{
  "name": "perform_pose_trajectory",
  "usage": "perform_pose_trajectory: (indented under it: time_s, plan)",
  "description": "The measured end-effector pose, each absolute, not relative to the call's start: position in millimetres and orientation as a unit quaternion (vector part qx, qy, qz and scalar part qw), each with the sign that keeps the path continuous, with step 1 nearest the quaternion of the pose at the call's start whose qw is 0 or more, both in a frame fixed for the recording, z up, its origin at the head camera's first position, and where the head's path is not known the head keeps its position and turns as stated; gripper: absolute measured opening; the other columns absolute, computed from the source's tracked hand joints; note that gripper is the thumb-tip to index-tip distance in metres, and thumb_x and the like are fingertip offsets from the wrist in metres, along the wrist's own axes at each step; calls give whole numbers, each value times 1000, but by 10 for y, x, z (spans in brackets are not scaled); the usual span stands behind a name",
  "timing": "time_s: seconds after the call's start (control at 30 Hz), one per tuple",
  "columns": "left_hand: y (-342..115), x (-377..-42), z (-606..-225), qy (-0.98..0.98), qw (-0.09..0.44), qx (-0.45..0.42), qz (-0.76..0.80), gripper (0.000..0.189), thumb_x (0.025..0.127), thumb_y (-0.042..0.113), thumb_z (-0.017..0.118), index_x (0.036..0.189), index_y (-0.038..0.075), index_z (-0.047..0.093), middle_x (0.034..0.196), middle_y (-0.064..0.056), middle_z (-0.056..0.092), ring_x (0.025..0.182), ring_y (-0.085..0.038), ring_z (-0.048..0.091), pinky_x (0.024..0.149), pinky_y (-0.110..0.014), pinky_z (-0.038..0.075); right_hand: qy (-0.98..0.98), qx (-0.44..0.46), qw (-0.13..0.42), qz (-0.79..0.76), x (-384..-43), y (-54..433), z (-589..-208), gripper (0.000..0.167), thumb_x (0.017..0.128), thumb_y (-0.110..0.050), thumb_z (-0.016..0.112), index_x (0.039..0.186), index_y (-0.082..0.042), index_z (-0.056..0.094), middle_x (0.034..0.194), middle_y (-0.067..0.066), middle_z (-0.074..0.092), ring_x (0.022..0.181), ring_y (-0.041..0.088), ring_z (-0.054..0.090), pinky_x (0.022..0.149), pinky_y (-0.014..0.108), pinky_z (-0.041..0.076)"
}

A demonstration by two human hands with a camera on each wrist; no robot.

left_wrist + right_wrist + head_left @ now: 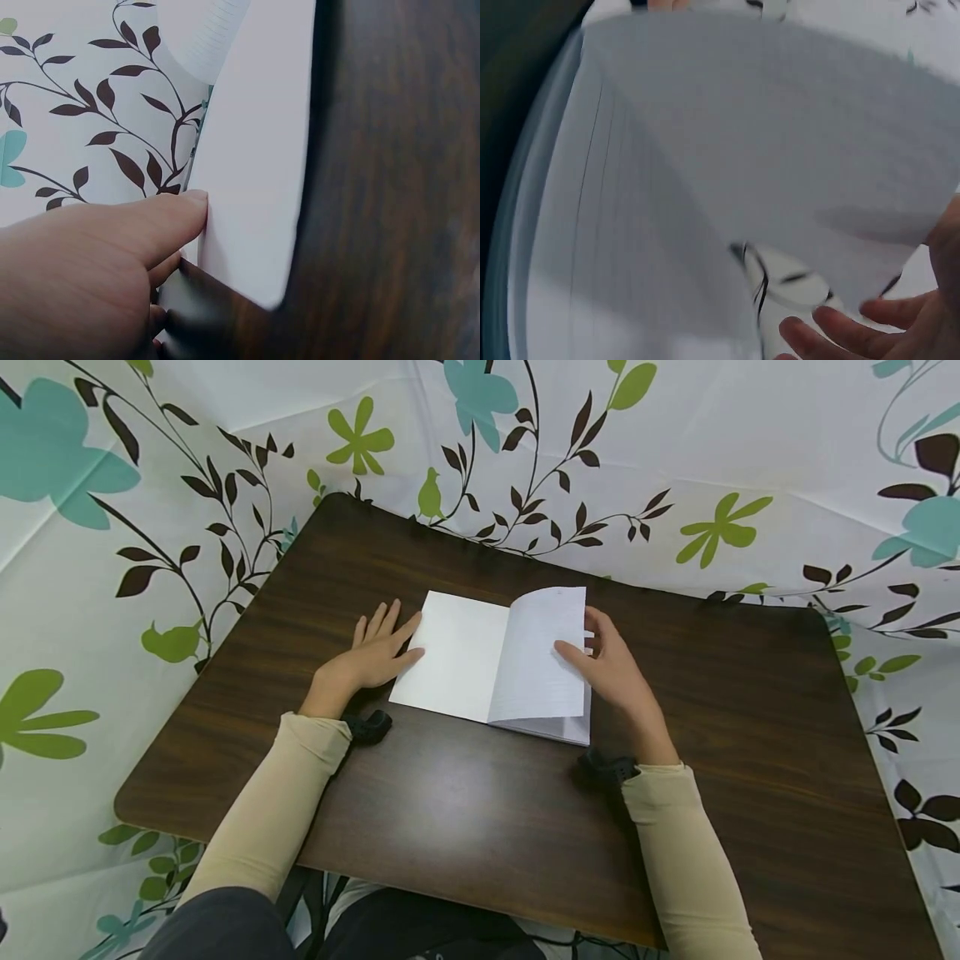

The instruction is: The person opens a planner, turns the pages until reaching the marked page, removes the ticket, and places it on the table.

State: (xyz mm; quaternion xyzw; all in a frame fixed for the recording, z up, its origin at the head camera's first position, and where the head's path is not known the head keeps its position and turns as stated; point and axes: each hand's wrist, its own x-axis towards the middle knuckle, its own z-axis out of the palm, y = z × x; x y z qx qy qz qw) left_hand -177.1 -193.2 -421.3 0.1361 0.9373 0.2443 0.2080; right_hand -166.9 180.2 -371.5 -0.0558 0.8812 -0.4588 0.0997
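A notebook lies spread on the brown table, its blank white left side, seemingly the inside of the cover [459,652], flat on the wood. My left hand [369,653] rests at that side's outer edge with fingers extended; in the left wrist view the thumb [169,217] touches the white sheet's edge. With thumb in front and fingers behind, my right hand [615,664] pinches a faintly lined page [543,652] by its outer edge. This page curves up off the ruled sheets beneath [592,247], as the right wrist view shows.
The brown table [450,818] extends around the notebook on all sides. Behind it hangs a white cloth [637,452] printed with leaves, birds and flowers. Dark straps [367,727] sit at both wrists. Dark cables [592,943] run below the table's front edge.
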Motion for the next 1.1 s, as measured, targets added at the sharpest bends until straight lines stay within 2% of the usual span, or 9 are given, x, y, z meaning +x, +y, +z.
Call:
perform_pose_trajectory:
  time_s: [0.07,0.13,0.23,0.33,0.53,0.6,0.8,0.93,1.1]
  plan:
    - [-1931,-1767,-4218,937,207,137,247,73,112,47,35,170,19,0,174,-17,-21,160,-37,-26,127,-61,-19,878,-65,110,-461,-1618,1719,-3658,92,100,-39,68,168,-16,11,166,22,30,148,44,41,118,58,41]
    - [-1933,-1760,-4218,937,206,136,247,73,112,47,35,170,19,0,174,-17,-22,160,-37,-26,127,-61,-19,876,-76,117,-462,-1563,1634,-3609,100,100,-39,68,169,-23,-2,173,20,16,155,46,31,124,59,32]
    - [-1930,-1754,-4212,937,204,139,246,73,112,47,34,170,18,0,174,-17,-21,160,-38,-25,126,-62,-19,874,-98,121,-460,-1478,1511,-3557,107,100,-40,68,167,-32,-14,177,11,-2,159,46,21,127,59,28]
    - [-1924,-1759,-4216,938,202,139,244,73,112,48,34,170,18,0,174,-17,-21,161,-38,-25,127,-62,-18,872,-121,123,-458,-1400,1404,-3530,108,100,-39,68,165,-37,-18,177,2,-9,161,44,17,128,58,26]
    - [-1940,-1753,-4218,938,199,139,246,72,112,46,35,170,17,1,174,-17,-21,161,-39,-24,127,-62,-18,869,-166,124,-450,-1304,1189,-3559,107,99,-39,70,167,-32,-12,176,-5,-7,165,23,2,131,57,20]
    - [-1949,-1750,-4220,938,199,139,248,73,112,46,35,170,18,1,174,-17,-21,161,-39,-24,127,-62,-18,870,-173,126,-443,-1276,1114,-3583,107,97,-40,71,168,-32,-9,176,-5,-6,165,19,-1,131,58,18]
    - [-1953,-1751,-4239,938,197,137,251,71,112,47,33,170,18,2,174,-17,-20,161,-39,-23,127,-61,-18,861,-201,125,-450,-1238,932,-3730,103,97,-36,71,169,-29,-2,177,-1,0,165,23,0,129,63,17]
    - [-1942,-1745,-4239,937,193,129,262,70,112,55,21,170,20,4,174,-15,-20,161,-37,-24,127,-60,-19,851,-233,125,-453,-1237,816,-3833,101,97,-31,71,169,-26,0,176,4,3,164,22,4,129,60,19]
    - [-1929,-1741,-4245,935,190,118,276,80,105,70,3,170,23,5,175,-12,-19,162,-34,-24,128,-58,-19,856,-249,142,-431,-1211,666,-3942,98,97,-36,70,169,-25,5,177,8,6,165,26,3,130,61,17]
